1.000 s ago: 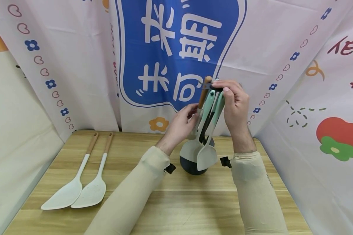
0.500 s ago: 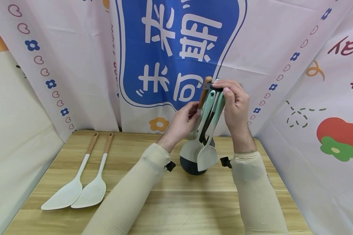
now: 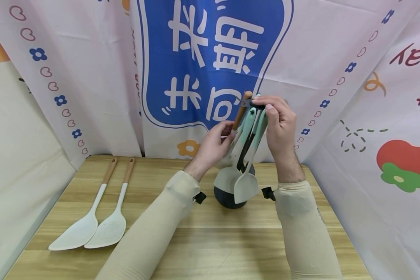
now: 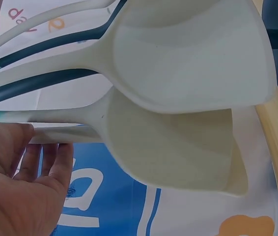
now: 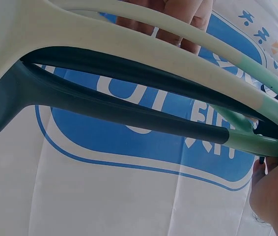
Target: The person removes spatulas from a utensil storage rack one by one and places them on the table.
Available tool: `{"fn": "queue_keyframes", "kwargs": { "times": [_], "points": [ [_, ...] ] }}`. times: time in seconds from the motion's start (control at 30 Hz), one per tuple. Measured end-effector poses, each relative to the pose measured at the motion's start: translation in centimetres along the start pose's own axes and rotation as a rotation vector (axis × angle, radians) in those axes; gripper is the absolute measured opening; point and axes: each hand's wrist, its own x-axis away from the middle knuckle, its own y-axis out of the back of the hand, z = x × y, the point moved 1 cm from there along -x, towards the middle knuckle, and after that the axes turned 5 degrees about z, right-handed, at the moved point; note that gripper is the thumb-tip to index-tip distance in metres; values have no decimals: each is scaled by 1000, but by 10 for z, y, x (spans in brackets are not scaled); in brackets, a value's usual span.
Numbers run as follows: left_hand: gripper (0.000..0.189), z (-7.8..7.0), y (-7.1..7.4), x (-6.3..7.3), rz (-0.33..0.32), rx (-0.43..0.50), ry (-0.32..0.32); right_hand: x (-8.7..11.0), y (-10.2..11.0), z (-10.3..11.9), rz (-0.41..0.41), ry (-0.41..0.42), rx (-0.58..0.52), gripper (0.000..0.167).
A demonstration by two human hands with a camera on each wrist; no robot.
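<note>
In the head view, the person's left hand [image 3: 211, 146] is pinching the pale stem of a utensil with a brown wooden handle [image 3: 239, 117], which is slanting up beside the hooks of a black rack [image 3: 256, 105], while the right hand [image 3: 280, 126] is gripping the rack's top; the left wrist view is showing thumb and fingers meeting around that stem, and the right wrist view is revealing a long dark teal utensil with a mint handle [image 5: 129, 118], mostly hidden from above; two white spatulas with wooden handles [image 3: 108, 229] are lying on the wood-grain table [image 3: 224, 252], and a white cloth backdrop with a blue panel [image 3: 154, 46] is hanging behind
</note>
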Motion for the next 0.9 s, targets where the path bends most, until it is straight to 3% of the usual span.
{"fn": "queue_keyframes", "kwargs": {
  "times": [0.47, 0.9],
  "points": [
    [37, 2, 11, 2, -23, 7, 0, 1, -1, 1, -4, 3, 8, 41],
    [38, 4, 20, -4, -24, 13, -22, 0, -1, 3, 12, 33, 3, 42]
  ]
}}
